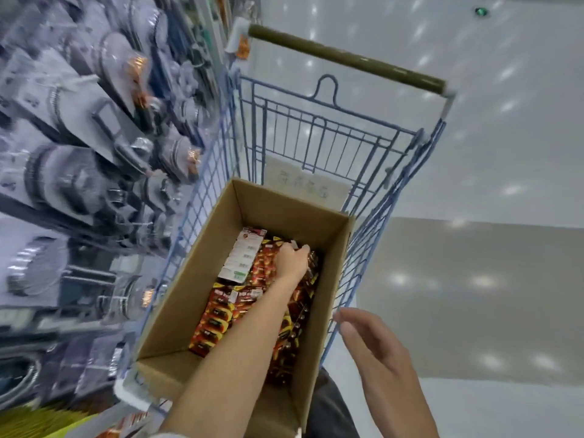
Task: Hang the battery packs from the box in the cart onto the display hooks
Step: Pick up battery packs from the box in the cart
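Left hand: the left hand [292, 260] was deep in the box, at 12 o'clock along the forearm. Its fingers were curled over the upper edge of one pack, in what read as a grip for lifting it out.
Right hand: the right hand [376, 352] was open, fingers relaxed and holding nothing. The fingertips were just beside the wire rim at 3 o'clock of the box, and contact could not be confirmed. It was probably placed there to steady the cart.
Box: the cardboard box [196, 279] stood upright inside the cart with its flaps open. This gave clear access from above.
Box contents: red and orange battery packs [218, 320] lay in overlapping rows across the floor of the box. They were still plentiful, so most of the task appeared to be outstanding.
Reversed pack: one white-backed pack [241, 257] lay face down at 10 o'clock of the left hand.
Cart: the blue wire cart [363, 263] held only the box, as far as could be seen. Its handle [344, 58] was at 12 o'clock.
Display rack: the display rack [79, 137] stood close at 9 o'clock of the cart, so the carry to it was short. It held grey carded goods. Blur prevented individual hooks from being identified.
Floor: pale glossy floor [474, 279] lay at 3 o'clock of the cart.
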